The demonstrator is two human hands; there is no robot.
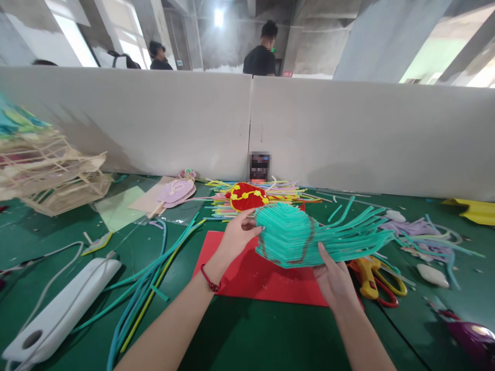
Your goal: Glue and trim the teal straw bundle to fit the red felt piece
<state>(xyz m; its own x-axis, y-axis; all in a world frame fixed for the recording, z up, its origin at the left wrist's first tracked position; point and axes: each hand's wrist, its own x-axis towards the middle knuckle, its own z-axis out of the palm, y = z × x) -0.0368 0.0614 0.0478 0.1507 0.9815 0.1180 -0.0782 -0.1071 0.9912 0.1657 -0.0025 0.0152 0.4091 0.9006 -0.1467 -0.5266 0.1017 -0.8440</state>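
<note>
Both my hands hold up a flat piece [294, 234] made of teal foam strips laid side by side, with a brown outline drawn on it and loose strip ends trailing right. My left hand [235, 238] pinches its left edge with thumb and fingers. My right hand [334, 278] supports its lower right edge from beneath, fingers closed under it. The piece hovers over a red sheet [263, 278] lying on the green table [240, 335]. Just behind it lies a red round ornament [247, 197] with yellow trim.
Long teal and yellow strips [147, 288] lie at left beside a white tool [62, 309]. Yellow-handled scissors [373, 278] sit at right, near purple scraps [417, 232]. Wooden frames [50, 175] stack at far left. A white partition [247, 129] backs the table; people stand beyond it.
</note>
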